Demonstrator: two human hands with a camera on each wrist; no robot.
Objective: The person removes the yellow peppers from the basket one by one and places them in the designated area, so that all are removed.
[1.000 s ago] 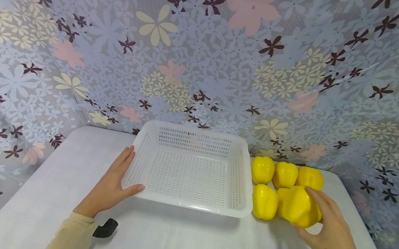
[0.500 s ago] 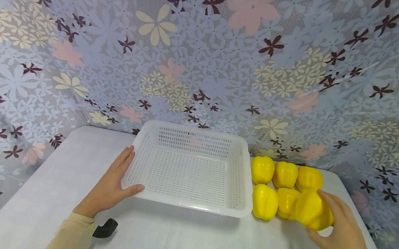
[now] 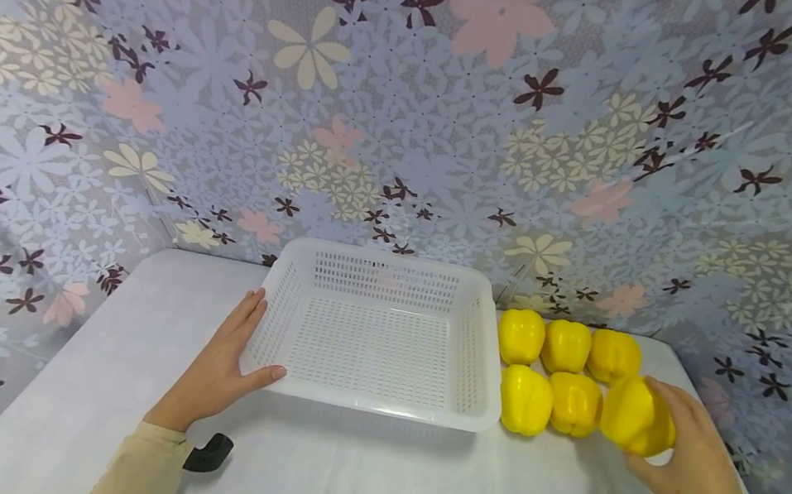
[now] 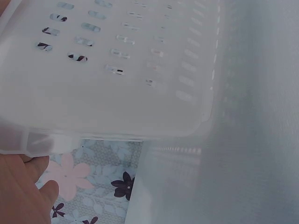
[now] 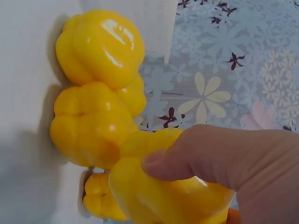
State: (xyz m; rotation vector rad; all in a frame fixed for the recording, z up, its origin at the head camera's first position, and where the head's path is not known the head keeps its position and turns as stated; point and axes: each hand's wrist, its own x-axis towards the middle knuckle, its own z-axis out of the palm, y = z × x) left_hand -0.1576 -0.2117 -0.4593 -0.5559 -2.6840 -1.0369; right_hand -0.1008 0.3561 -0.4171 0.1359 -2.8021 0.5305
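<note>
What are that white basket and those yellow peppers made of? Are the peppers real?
The basket looks like white, slightly translucent moulded plastic: rows of slots pierce its walls and floor. The peppers have a very glossy, uniformly yellow skin with sharp highlights; that could be fresh skin or plastic replicas, and the pictures cannot settle it.

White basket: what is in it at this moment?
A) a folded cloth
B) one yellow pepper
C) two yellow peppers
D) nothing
D: the white basket shows only its bare perforated floor, while all six yellow peppers are outside it to its right, one of them, the held pepper, in the right hand.
</note>
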